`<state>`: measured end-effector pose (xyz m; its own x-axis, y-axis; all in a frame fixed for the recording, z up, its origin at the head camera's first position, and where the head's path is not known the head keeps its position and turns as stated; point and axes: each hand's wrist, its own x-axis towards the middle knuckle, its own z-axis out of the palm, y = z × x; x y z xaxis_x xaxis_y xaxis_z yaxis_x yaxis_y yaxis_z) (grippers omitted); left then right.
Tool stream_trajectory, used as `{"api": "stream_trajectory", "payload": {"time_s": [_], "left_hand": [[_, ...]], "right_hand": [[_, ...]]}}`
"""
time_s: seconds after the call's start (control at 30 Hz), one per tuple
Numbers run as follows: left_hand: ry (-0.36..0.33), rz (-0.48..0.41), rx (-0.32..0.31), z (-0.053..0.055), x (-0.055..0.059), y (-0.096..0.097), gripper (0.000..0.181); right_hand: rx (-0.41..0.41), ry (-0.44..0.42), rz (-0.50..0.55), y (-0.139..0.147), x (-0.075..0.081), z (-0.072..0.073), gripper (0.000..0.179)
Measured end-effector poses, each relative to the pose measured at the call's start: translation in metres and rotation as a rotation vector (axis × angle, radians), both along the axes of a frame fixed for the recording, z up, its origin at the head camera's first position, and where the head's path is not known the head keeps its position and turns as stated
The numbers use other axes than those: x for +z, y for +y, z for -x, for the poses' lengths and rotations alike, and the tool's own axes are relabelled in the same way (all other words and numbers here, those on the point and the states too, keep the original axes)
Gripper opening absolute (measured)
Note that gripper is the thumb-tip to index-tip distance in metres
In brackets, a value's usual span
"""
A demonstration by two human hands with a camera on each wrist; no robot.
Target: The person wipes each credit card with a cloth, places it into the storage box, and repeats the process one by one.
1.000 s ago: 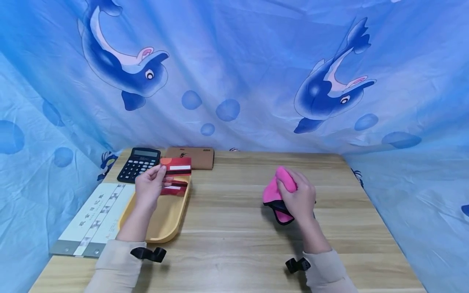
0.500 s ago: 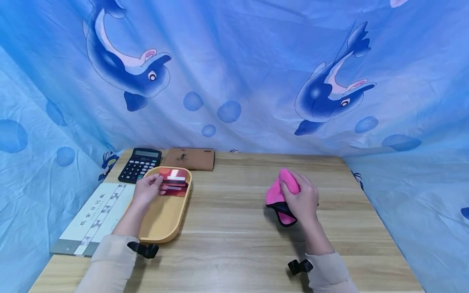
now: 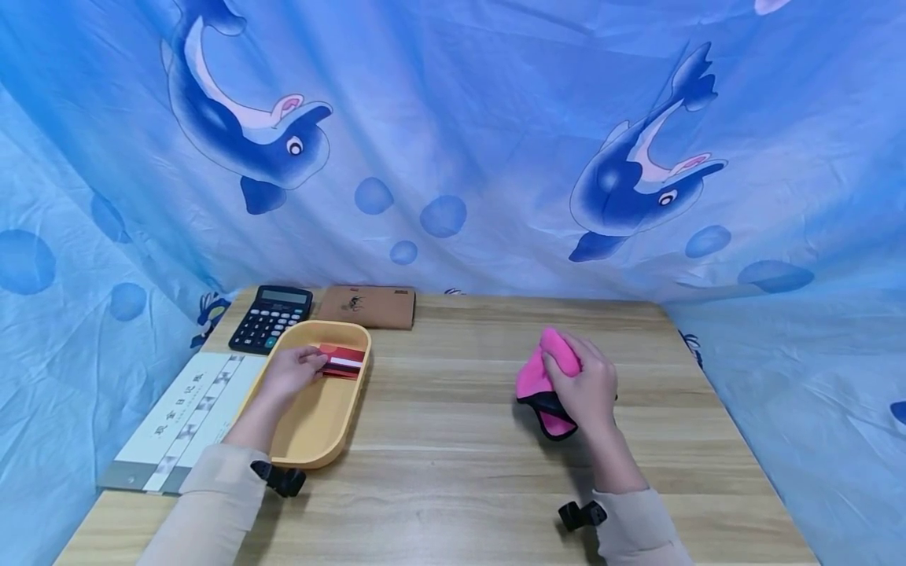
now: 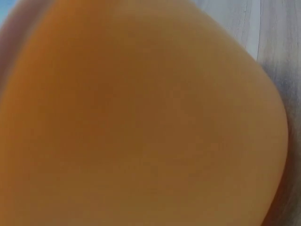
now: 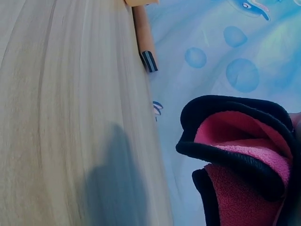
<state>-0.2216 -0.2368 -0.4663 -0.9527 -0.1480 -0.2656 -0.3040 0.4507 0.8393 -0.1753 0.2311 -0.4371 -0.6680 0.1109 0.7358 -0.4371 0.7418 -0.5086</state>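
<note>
My left hand (image 3: 293, 368) is inside the yellow-orange tray (image 3: 311, 428), thumb and fingers pinching the left end of a red card (image 3: 347, 354) with a white strip and a dark stripe. That card lies low over the tray floor and overlaps another red card, mostly hidden below it. The tray's blurred outer wall (image 4: 155, 122) fills most of the left wrist view, so the hand's work is hidden there. On the right, my right hand (image 3: 586, 384) grips a bunched pink cloth (image 3: 534, 376) with black edging, held above the table. Its folds (image 5: 244, 183) show large in the right wrist view.
Behind the tray stand a black calculator (image 3: 272, 318) and a brown wallet-like case (image 3: 378, 308). A pale ledger book (image 3: 177, 417) with Chinese writing lies left of the tray. A blue dolphin-print curtain (image 3: 453, 141) closes off the wooden table's (image 3: 439, 409) back and sides.
My left hand has lowered the red card from above the tray's far end down onto the other card. The right hand, with the pink cloth, has hardly moved.
</note>
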Motion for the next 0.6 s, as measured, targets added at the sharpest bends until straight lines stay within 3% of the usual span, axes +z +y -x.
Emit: {"api": "stream_trajectory", "payload": {"time_s": [0.2,0.33,0.47,0.6], "left_hand": [[-0.067,0.066,0.009,0.000,0.005,-0.004,0.066],[-0.091,0.105,0.024,0.000,0.007,-0.004,0.073],[-0.029,0.170,0.023,-0.002,0.011,-0.001,0.070],[0.088,0.223,0.002,-0.009,0.021,0.005,0.063]], "right_hand": [[0.004,-0.065,0.018,0.006,-0.008,0.006,0.043],[0.015,-0.202,0.050,0.015,-0.017,0.012,0.046],[-0.016,-0.391,-0.005,0.026,-0.022,0.015,0.049],[-0.051,-0.552,-0.122,0.038,-0.024,0.018,0.055]]}}
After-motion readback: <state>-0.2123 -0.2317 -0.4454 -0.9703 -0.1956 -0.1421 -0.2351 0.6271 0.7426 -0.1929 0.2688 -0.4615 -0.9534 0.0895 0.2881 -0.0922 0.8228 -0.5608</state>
